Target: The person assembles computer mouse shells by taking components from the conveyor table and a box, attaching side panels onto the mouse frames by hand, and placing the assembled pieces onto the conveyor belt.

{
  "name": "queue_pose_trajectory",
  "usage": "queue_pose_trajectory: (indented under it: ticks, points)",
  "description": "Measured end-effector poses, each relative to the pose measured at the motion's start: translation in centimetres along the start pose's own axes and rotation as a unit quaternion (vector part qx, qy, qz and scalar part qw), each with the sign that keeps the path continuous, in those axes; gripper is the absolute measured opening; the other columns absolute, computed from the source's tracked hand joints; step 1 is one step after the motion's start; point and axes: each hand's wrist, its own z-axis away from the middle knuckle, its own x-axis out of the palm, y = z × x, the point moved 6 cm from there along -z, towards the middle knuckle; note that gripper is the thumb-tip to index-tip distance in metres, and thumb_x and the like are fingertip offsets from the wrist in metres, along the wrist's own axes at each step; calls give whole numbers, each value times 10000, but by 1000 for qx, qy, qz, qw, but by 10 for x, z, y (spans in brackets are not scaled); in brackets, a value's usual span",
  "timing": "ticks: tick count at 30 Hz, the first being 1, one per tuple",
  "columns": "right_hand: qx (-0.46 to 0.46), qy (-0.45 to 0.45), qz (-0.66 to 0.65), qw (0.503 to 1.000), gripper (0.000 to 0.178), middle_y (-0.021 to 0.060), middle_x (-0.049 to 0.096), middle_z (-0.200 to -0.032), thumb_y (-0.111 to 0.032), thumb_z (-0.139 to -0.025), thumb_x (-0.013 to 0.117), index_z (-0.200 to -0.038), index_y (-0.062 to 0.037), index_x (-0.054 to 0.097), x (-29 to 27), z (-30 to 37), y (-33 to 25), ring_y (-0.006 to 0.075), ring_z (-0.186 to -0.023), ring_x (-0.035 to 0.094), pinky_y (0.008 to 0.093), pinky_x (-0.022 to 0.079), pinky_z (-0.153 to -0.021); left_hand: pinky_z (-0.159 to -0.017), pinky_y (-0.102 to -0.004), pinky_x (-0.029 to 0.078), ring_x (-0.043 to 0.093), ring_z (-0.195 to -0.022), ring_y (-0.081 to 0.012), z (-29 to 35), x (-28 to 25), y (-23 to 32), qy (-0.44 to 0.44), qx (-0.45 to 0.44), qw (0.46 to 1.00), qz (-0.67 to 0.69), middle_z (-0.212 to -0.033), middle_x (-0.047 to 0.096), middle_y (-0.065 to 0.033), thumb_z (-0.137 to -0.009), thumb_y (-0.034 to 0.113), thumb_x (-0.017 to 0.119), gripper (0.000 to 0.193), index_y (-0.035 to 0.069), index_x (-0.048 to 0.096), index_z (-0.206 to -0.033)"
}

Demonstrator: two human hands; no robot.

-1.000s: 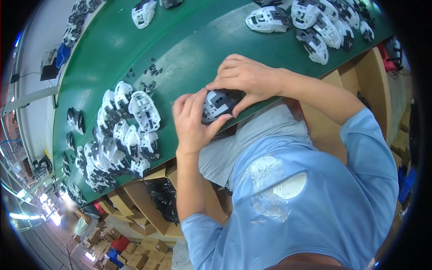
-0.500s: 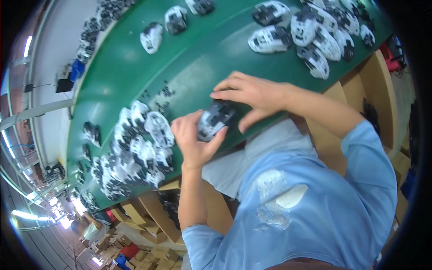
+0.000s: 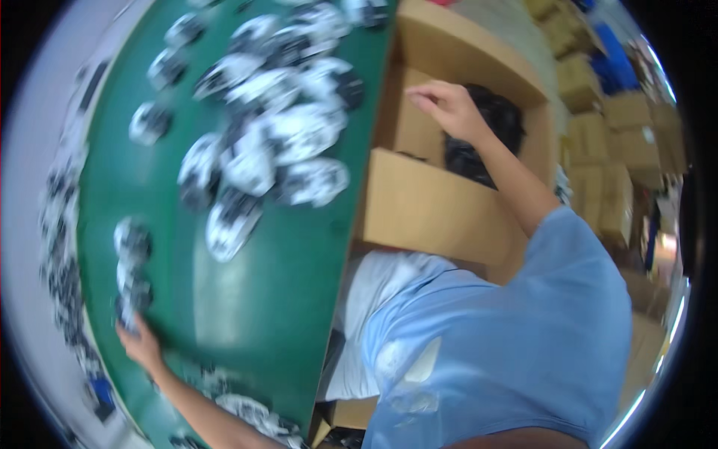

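Note:
My left hand [image 3: 140, 346] reaches over the far side of the green table [image 3: 277, 292]. Its fingers close round a white-and-black oval plastic part [image 3: 129, 317] at the end of a short row of similar parts [image 3: 133, 243]; blur softens the fingertips. My right hand [image 3: 449, 111] is raised over an open cardboard box [image 3: 441, 202] beside the table. Its fingers are bent together, and whatever may be between them is too small to make out. A black plastic bag [image 3: 490, 131] lies in the box near that hand.
A heap of white-and-black parts [image 3: 280, 135] covers the table's upper middle. More parts [image 3: 247, 410] lie by my left forearm. A long row of parts [image 3: 60, 254] runs beyond the table's far edge. Stacked cartons [image 3: 598, 187] stand at the right.
The view has swung to the right. My left hand has carried the plastic part from in front of me to the table's far side. My right hand has left it and moved over the box.

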Motion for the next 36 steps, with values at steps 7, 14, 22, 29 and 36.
queue_pose_trajectory:
  ticks: [7,14,22,29,36]
  points:
    - [242,-140,299,913,340,134,794,-1020,-388,-875,759,-1084,-124,803,-79,81,224,342,-965,758,442,598,-869,-978,-453,551,635,-1179,-354,57,-11,20,29,-147,902,405,-1415,599,-226,-1056,465,554,687,-48,497,-1509]
    - [209,-266,285,897,365,139,780,-1030,-400,-857,802,-1064,-99,788,-41,95,239,355,-966,739,451,581,-859,-1095,-490,490,558,-1342,-393,239,-86,159,-101,0,921,376,-1496,542,-278,-1052,433,598,658,-62,525,-1479]
    - [146,96,-247,953,155,59,694,-1035,-135,-1043,634,-1165,-40,624,-49,18,56,145,-888,721,242,557,-674,-875,-372,593,688,-1101,-313,302,-75,166,-226,-175,799,529,-1392,610,-252,-1013,565,600,792,-21,481,-1532]
    - [-282,-244,-511,774,233,161,691,-1164,43,-862,707,-1043,-71,614,124,57,-210,279,-957,757,344,625,-808,-712,-257,497,668,-888,-131,288,-31,215,-194,-28,768,609,-1011,723,-95,-1005,571,640,767,-71,570,-1419]
    - [-443,-374,-337,742,240,74,760,-1006,-17,-781,802,-990,-64,693,226,101,-293,306,-964,742,402,607,-890,-860,-284,565,686,-947,-125,318,-41,202,-122,-141,651,736,-1142,720,-80,-744,287,971,748,-34,639,-1333]
